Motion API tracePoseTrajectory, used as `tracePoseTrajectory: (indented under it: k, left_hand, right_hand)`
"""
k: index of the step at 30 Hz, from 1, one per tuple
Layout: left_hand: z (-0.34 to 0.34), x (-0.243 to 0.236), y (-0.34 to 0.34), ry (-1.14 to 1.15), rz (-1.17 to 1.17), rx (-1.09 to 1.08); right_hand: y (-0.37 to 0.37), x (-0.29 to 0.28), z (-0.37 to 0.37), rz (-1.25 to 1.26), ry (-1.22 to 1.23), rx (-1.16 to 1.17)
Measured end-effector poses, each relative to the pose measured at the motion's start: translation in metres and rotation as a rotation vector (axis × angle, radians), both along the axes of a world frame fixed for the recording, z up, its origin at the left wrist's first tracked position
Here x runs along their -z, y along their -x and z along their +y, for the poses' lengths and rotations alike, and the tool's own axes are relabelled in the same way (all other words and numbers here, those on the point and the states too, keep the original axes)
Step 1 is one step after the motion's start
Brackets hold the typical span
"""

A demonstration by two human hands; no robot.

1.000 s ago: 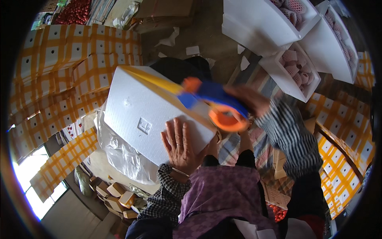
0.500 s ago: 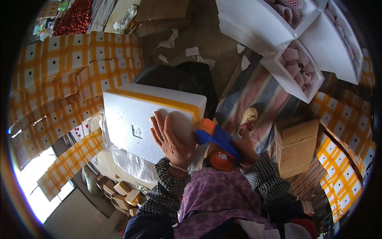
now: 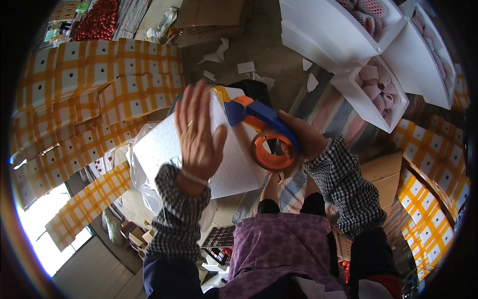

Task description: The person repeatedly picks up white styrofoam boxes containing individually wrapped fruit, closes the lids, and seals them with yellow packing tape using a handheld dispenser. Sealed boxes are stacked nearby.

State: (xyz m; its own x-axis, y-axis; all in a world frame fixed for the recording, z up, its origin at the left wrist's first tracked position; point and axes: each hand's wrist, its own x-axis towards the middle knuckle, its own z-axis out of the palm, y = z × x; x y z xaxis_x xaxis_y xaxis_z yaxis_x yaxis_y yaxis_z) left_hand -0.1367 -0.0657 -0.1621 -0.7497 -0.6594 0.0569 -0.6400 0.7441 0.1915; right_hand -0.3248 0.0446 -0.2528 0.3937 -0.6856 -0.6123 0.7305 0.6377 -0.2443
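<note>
Taping seemed underway: the right hand (image 3: 302, 135) gripped a tape dispenser (image 3: 271, 115) over the foam box (image 3: 231, 174); the outstretched, empty left hand (image 3: 200, 142) next needed to brace it.

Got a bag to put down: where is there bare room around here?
Two patches look bare: dark floor between the brown carton and the foam boxes, paper scraps along its near side; and the striped sheet between the tape gun and those boxes. Crowded: the left, where taped boxes stand stacked, and the middle, around the white box.
</note>
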Motion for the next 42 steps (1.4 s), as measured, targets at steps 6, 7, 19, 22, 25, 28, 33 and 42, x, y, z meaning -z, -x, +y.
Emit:
tracePoseTrajectory:
  k: [6, 7, 19, 22, 25, 28, 33, 42]
  left_hand:
    - [-0.019, 0.013, 0.003, -0.09, -0.178, 0.013]
    - [-0.016, 0.015, 0.001, -0.06, -0.19, 0.009]
    - [0.082, 0.024, -0.036, -0.021, -0.155, -0.048]
    - [0.085, 0.025, -0.028, -0.026, -0.195, -0.076]
    - [0.083, 0.026, -0.029, -0.039, -0.194, -0.107]
    - [0.085, 0.03, -0.032, 0.0, -0.162, -0.132]
    - [0.082, 0.026, -0.033, -0.025, -0.132, -0.15]
    - [0.047, 0.009, -0.05, -0.177, 0.058, -0.016]
  right_hand:
    - [0.001, 0.0, -0.008, -0.03, 0.015, -0.028]
    - [0.001, 0.004, -0.007, -0.066, 0.031, -0.024]
    - [0.018, -0.001, -0.052, 0.114, 0.141, -0.035]
    - [0.031, -0.022, -0.031, 0.181, 0.15, -0.025]
    - [0.051, -0.024, 0.031, 0.032, 0.158, 0.012]
    - [0.002, -0.017, 0.111, 0.182, 0.132, 0.133]
    - [-0.07, -0.012, 0.152, -0.12, 0.039, 0.292]
    - [-0.094, -0.015, 0.116, -0.072, -0.002, 0.448]
